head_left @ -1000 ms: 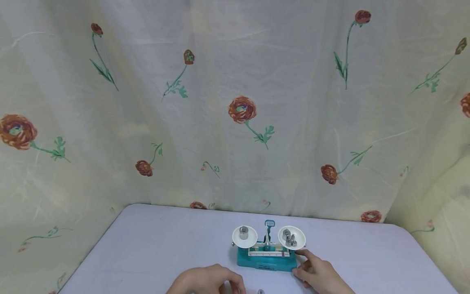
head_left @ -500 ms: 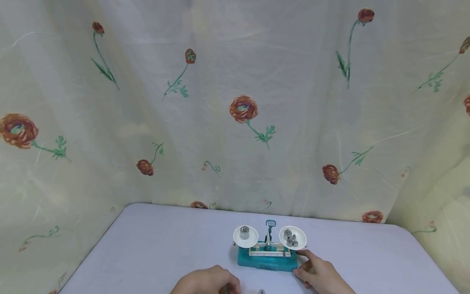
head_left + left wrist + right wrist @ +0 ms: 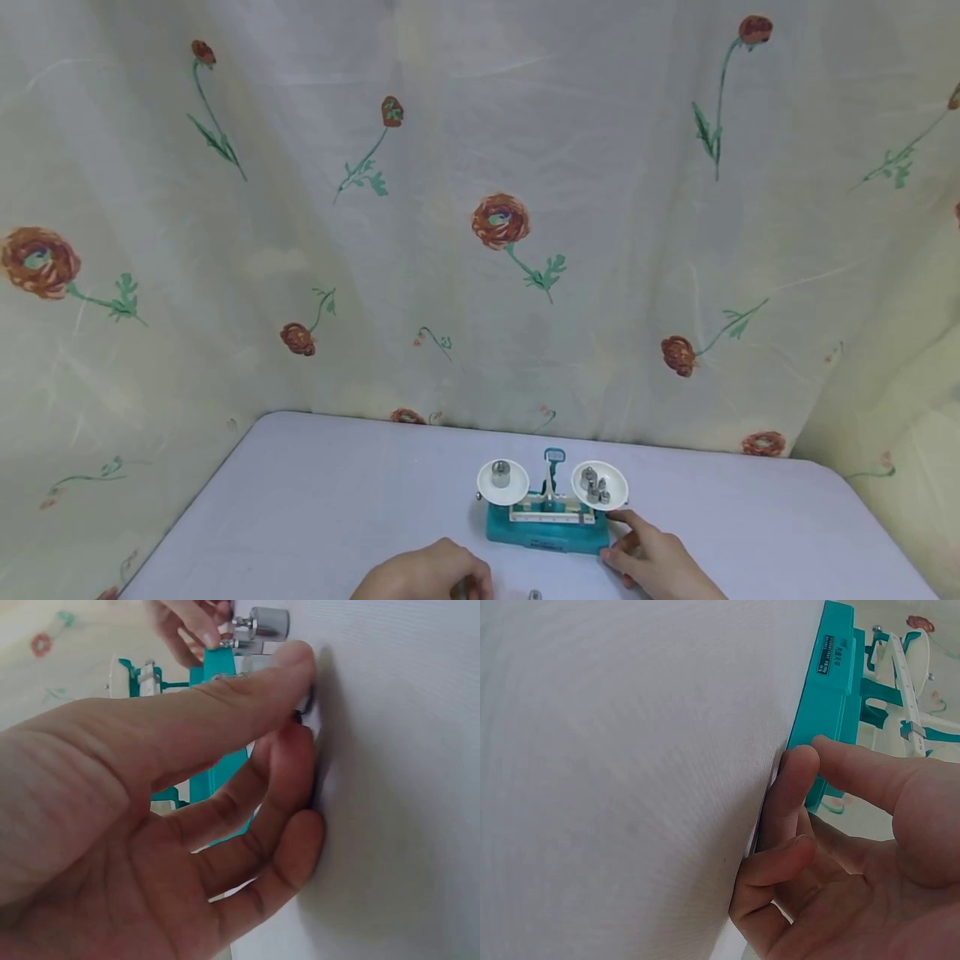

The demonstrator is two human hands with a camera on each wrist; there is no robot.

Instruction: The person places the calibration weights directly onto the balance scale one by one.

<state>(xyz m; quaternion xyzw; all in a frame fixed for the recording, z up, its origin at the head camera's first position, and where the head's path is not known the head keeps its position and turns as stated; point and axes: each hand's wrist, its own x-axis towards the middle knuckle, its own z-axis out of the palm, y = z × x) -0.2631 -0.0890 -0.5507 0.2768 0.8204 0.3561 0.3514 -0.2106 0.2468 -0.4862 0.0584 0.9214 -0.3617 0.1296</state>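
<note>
A teal balance scale stands on the table, a large metal weight in its left pan and several smaller weights in its right pan. My right hand grips the right end of the base, fingertips at the corner in the right wrist view. In front of the scale, my left hand is low over the table with curled fingers. Thumb and index finger close on a small dark piece, mostly hidden by them. Beyond the thumb, metal weights stand on the table.
One weight shows at the lower edge of the head view, between my hands. The pale tabletop runs back to a flowered curtain, which also encloses both sides.
My left hand's fingers have curled in slightly. The right hand keeps its hold on the scale, and the weights stay in the pans. The head view has shifted a little.
</note>
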